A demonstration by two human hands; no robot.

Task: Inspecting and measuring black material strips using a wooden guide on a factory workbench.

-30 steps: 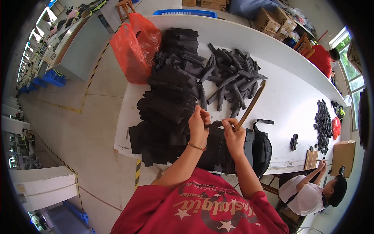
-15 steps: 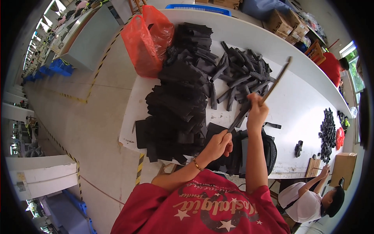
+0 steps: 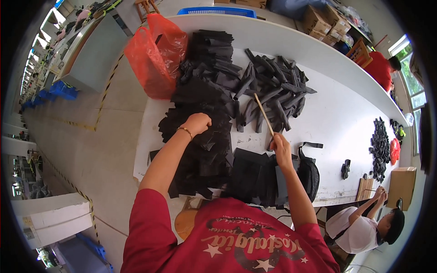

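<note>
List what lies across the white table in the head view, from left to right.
Red plastic bag → left hand over the flat black pieces → thin wooden stick held in the right hand → small black piece → far heap of black pieces.

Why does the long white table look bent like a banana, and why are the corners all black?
In the head view the fisheye lens curves the straight white table toward the rim and leaves black corners; daylight glares at the window; the right hand holding the thin stick looks sharp, not blurred.
</note>
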